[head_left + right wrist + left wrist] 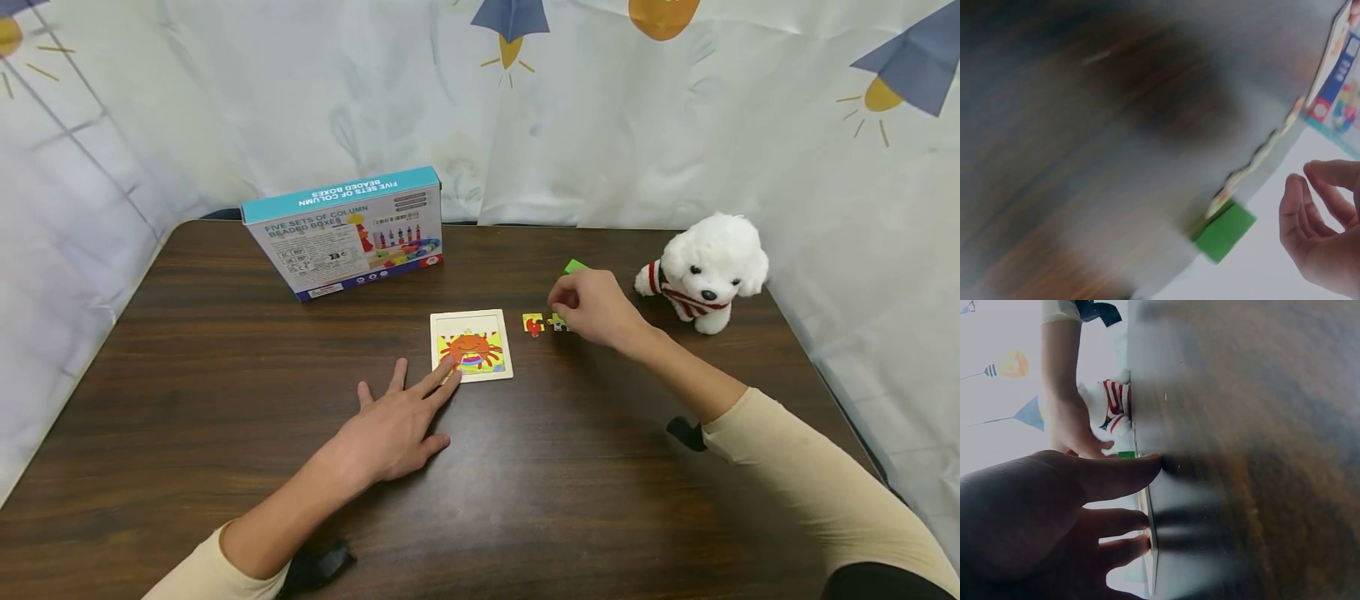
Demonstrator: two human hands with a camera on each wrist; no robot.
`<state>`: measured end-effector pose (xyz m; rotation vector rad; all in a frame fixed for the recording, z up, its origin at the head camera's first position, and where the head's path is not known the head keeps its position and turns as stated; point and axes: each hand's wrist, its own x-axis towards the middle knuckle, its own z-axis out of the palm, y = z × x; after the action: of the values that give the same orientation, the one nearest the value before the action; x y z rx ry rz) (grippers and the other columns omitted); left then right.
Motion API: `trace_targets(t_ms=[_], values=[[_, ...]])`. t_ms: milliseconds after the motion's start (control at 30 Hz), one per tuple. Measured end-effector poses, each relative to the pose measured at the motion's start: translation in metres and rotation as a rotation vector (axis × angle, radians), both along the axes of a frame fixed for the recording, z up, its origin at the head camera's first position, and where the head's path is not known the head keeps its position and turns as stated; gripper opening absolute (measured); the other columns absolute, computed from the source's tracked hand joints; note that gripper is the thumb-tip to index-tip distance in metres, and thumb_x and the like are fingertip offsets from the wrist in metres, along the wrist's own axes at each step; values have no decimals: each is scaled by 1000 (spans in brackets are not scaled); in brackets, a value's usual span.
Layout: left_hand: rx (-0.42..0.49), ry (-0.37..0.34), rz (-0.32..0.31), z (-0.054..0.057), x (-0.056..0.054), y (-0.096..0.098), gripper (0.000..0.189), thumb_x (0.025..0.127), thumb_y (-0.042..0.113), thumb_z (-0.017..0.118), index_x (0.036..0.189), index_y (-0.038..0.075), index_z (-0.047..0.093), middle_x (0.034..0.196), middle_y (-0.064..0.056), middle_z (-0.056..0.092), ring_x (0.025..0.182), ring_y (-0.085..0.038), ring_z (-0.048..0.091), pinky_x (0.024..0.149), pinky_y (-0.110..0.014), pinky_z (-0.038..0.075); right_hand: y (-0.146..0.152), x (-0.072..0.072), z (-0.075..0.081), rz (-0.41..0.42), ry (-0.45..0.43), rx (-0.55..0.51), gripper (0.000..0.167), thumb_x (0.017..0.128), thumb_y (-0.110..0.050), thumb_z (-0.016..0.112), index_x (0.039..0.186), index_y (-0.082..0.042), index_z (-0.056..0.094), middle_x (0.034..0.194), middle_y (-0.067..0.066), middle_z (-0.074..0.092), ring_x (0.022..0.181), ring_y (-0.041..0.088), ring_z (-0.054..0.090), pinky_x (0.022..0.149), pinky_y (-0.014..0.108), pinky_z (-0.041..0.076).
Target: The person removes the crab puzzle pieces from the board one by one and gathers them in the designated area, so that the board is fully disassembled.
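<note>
A small wooden puzzle tray (pixel 471 315) with a pale rim holds an orange crab picture on yellow. My left hand (pixel 393 433) is spread over the table, and its fingertips rest on the tray's near left edge; the left wrist view shows two fingers (pixel 1124 550) at that rim. Just right of the tray lies a yellow-and-red puzzle piece (pixel 533 324), with another puzzle piece (pixel 558 322) beside it, partly covered by my right hand (pixel 596 308). In the right wrist view that hand's fingers are loosely bent above the table, thumb and fingertips close together with nothing visible between them.
A green block (pixel 575 266) sits behind my right hand. At the back left stands a toy box (pixel 341 237) with a blue top. A white plush dog (pixel 708 271) in a striped top sits at the back right. A patterned curtain (pixel 360 100) hangs behind the table.
</note>
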<state>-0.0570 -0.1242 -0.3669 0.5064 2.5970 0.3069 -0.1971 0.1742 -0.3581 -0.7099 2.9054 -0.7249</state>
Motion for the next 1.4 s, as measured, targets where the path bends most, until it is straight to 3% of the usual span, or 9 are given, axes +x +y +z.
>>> trace_targets(t_ms=[333, 600, 767, 1067, 1200, 1400], values=[[9, -8, -7, 1, -1, -1, 82, 100, 43, 68, 167, 23, 26, 177, 4, 10, 155, -58, 11, 99, -93, 18, -78, 2, 7, 214, -41, 42, 9, 94, -9, 73, 100, -8, 80, 93, 3, 71, 83, 17, 66, 75, 30, 55], [5, -16, -23, 1, 0, -3, 83, 100, 41, 69, 168, 26, 23, 177, 9, 7, 156, -55, 9, 99, -92, 20, -125, 3, 1, 333, -143, 138, 17, 95, -15, 74, 110, -9, 81, 108, 4, 73, 98, 18, 65, 89, 32, 56], [-9, -27, -26, 1, -2, -3, 85, 99, 42, 70, 168, 28, 22, 177, 11, 6, 157, -54, 8, 101, -92, 19, -136, 3, -2, 342, -167, 179, 15, 93, -11, 74, 106, -7, 82, 106, 5, 76, 93, 18, 67, 85, 29, 58], [-16, -22, -35, 1, -5, -5, 85, 99, 43, 70, 168, 27, 22, 177, 9, 7, 157, -55, 9, 99, -92, 21, -142, -5, -3, 310, -213, 146, 3, 89, -11, 78, 88, -12, 80, 84, -1, 73, 82, 15, 62, 75, 25, 53], [-8, -22, -33, 1, -5, -5, 85, 99, 42, 70, 168, 27, 23, 177, 9, 7, 157, -55, 9, 99, -92, 21, -144, -12, -5, 307, -233, 140, 8, 88, -13, 81, 80, -14, 77, 77, -2, 72, 78, 14, 63, 73, 25, 52], [-3, -15, -34, 1, -4, -5, 84, 100, 42, 70, 168, 26, 24, 177, 8, 8, 157, -55, 9, 99, -92, 22, -146, -19, -3, 291, -299, 124, 11, 88, -15, 84, 79, -15, 77, 77, -2, 73, 78, 14, 63, 71, 25, 52]])
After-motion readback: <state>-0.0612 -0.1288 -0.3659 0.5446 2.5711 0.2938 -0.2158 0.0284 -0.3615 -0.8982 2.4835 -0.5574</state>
